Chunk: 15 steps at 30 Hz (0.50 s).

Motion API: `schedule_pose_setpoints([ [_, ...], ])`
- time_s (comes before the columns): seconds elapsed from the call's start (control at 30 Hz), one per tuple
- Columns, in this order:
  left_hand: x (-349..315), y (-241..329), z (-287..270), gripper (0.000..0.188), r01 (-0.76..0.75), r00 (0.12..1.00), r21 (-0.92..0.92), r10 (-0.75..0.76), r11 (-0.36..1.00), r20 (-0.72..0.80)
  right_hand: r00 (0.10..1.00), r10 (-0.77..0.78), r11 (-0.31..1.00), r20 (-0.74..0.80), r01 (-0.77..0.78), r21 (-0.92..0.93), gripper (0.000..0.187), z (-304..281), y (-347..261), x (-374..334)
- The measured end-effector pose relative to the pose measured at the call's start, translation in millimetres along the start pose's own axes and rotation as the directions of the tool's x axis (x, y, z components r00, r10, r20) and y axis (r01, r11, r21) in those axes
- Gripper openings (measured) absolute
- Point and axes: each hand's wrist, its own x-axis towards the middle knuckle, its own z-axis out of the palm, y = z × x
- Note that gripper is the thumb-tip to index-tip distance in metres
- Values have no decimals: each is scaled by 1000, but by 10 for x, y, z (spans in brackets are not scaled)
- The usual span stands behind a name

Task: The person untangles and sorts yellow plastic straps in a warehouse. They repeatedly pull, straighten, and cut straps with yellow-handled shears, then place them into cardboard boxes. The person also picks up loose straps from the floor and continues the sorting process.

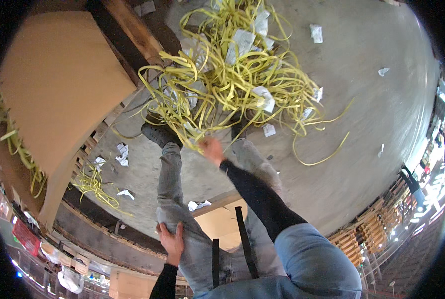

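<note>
A big tangle of yellow plastic straps lies on the concrete floor, with white paper labels caught in it. My right hand, on a black-sleeved arm, reaches down to the near edge of the pile and is closed around some of the straps; it is blurred. My left hand lies flat on my left thigh with its fingers spread, holding nothing. My legs are in grey jeans, and a black shoe stands at the edge of the pile.
A large cardboard box stands on a wooden pallet at the left. A smaller bunch of yellow straps and white paper scraps lie on the floor. Stacked pallets stand at the right.
</note>
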Motion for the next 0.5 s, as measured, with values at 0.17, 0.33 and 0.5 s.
schedule_pose_setpoints([
  [0.17, -169, 423, 122, 57, -57, 995, -859, 101, 509, -6, 707, -559, 820, 433, 395, 413, 35, -625, -1214, -2707],
  [0.33, -511, 1227, -650, 48, 556, 810, -695, 484, -455, 332, 161, -639, 708, 752, 505, 494, 40, -1775, -1519, -4303],
  [0.5, -1006, 1180, -2432, 33, 185, 944, -717, 324, -672, -60, 420, -307, 862, 854, 502, 63, 41, -2559, -1079, -4562],
])
